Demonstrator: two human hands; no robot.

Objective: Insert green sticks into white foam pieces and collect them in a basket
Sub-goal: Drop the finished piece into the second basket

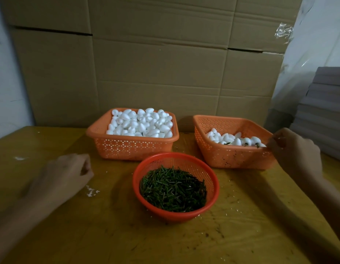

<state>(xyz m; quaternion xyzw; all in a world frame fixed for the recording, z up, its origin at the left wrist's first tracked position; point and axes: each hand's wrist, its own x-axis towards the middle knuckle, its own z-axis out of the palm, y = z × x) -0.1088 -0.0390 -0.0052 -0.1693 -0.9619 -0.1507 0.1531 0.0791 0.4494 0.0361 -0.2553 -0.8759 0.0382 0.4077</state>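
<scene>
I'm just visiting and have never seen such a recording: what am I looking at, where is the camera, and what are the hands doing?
There is no machine here: a person works with bare hands, and the only picture comes from a camera worn on their head, looking forward and down. On the table stand three baskets. The left square basket is heaped with plain white foam pieces. The round red basket in front holds green sticks. The right square basket holds fewer finished pieces, with green stick ends showing on some. The left hand rests loosely curled on the table, apparently empty. The right hand is at that basket's near rim; whether it holds anything is unclear.
</scene>
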